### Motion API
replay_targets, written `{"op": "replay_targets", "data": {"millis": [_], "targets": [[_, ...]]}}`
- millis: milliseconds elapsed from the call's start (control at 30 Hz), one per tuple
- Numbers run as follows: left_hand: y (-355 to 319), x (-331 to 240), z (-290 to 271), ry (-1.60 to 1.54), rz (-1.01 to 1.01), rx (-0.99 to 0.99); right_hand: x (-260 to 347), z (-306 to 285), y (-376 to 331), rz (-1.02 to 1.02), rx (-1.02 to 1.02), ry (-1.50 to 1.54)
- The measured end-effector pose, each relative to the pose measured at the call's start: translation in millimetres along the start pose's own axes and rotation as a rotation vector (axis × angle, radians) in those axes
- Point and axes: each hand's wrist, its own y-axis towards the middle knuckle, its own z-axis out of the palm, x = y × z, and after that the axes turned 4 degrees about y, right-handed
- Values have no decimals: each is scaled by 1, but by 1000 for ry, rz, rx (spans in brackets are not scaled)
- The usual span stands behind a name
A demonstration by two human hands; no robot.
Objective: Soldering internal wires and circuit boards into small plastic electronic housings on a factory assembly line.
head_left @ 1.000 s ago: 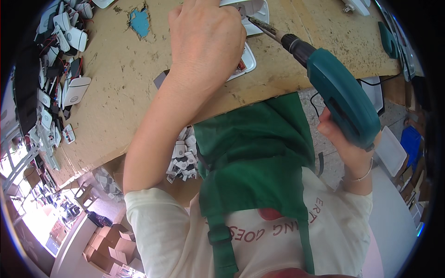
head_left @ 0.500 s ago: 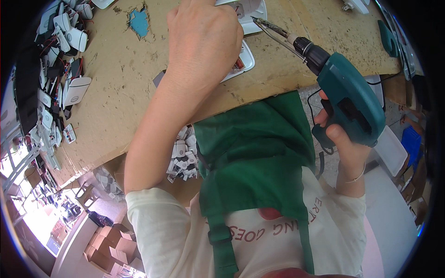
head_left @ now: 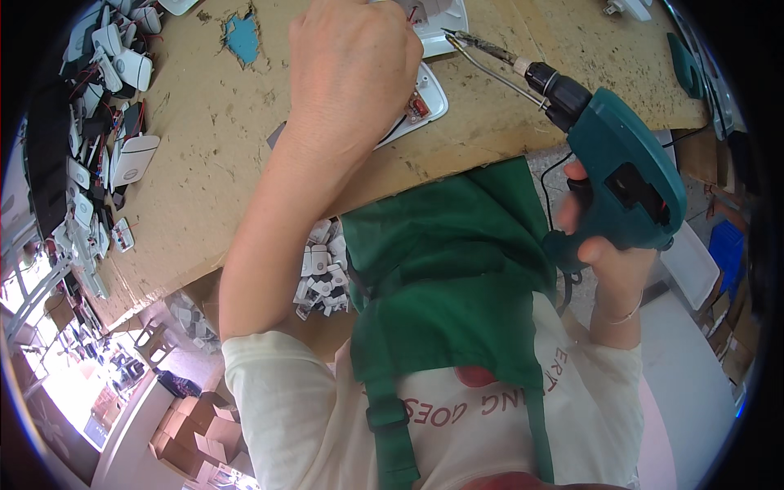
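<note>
My right hand point(head_left: 611, 260) grips a teal soldering gun point(head_left: 629, 155) by its handle. Its dark tip and thin solder feed tube point up and left, just beside a white plastic housing point(head_left: 457, 34) at the table's far side. Bent over that housing and a second white plastic shell point(head_left: 437, 91), my left hand point(head_left: 355, 69) has its fingers curled. Their tips are hidden behind the hand, so what they pinch does not show. A small red circuit board point(head_left: 417, 107) and a black wire lie in the nearer shell, partly covered by my hand.
Brown cardboard with a torn patch point(head_left: 242, 39) covers the table. White devices with wires point(head_left: 131, 159) are heaped along the left. Small white parts point(head_left: 322, 273) fill a box below the table edge. A white plug point(head_left: 627, 10) lies far right; the gun's cord hangs beside my right hand.
My left hand has shifted slightly left and uncovered more of the nearer shell and red board. The soldering gun has moved a little to the right and tilted slightly.
</note>
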Motion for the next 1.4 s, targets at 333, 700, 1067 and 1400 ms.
{"op": "replay_targets", "data": {"millis": [333,700,1067,1400], "targets": [[3,4,-4,-73,-20,22,8,6,-6,80,-86,-83],[8,0,-9,-194,-267,123,10,-2,-7,57,-159,-65],[-3,-1,-6,-81,-157,88,-3,-20,-11,48,-196,225],[-6,1,-9,-124,-171,64,-10,-35,-14,99,-126,499]]}}
